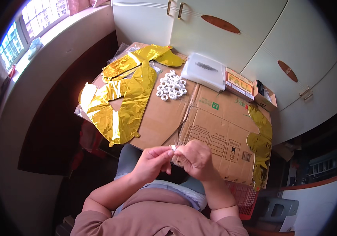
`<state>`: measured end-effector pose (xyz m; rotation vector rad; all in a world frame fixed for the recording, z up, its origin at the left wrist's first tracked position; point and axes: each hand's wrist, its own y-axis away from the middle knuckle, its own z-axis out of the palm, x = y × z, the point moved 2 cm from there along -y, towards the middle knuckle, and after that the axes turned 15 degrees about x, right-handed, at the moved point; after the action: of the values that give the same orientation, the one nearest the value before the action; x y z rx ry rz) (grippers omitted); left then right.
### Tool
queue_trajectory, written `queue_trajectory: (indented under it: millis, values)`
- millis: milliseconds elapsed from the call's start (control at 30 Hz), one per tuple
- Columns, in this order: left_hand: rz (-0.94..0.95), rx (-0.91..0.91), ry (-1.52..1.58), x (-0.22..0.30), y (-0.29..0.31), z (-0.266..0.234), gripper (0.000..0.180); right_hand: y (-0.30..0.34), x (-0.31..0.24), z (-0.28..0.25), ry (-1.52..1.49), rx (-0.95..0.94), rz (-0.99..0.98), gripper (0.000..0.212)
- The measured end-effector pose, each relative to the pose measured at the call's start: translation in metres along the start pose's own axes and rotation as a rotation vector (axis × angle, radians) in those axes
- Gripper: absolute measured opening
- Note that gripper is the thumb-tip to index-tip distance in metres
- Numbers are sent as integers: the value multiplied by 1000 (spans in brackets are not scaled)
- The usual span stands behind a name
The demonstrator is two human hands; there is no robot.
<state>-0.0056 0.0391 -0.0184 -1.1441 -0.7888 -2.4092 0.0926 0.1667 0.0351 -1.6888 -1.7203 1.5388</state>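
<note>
My left hand (152,160) and my right hand (196,158) meet over the near edge of the cardboard, fingers closed in a pinch. Between their fingertips shows a small white coil (173,148), mostly hidden, that looks like ribbon or string. Farther off lies a heap of similar white coils (171,87). Left of the heap, a flat gold foil balloon (131,100) is spread out, with another gold foil balloon (158,55) behind it. A third gold foil balloon (258,143) lies along the right edge of the cardboard.
Opened cardboard (211,118) covers the work surface. At the back stand a stack of clear plastic bags (202,76), a small printed box (239,84) and an open carton (266,98), against pale cabinets (215,39). A red basket (243,198) and grey stool (279,208) are low right.
</note>
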Motion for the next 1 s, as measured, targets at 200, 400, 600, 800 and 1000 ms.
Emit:
queue_trajectory:
  millis: [200, 400, 600, 800, 1000]
  values:
    - [-91, -106, 20, -2, 8, 2, 27, -1, 29, -9, -65, -62, 281, 4]
    - [-153, -142, -79, -1, 3, -12, 24, 32, 35, -13, -642, -216, 796, 23]
    - [9, -161, -146, -1, -4, -21, 23, 45, 28, 6, -857, -314, 919, 35]
    - [-22, -128, 171, -2, -12, -28, 27, 54, 17, 29, -1048, -85, 1099, 42]
    - [860, -59, -696, 13, -5, -19, 34, 59, 6, 43, -1278, 38, 1463, 35]
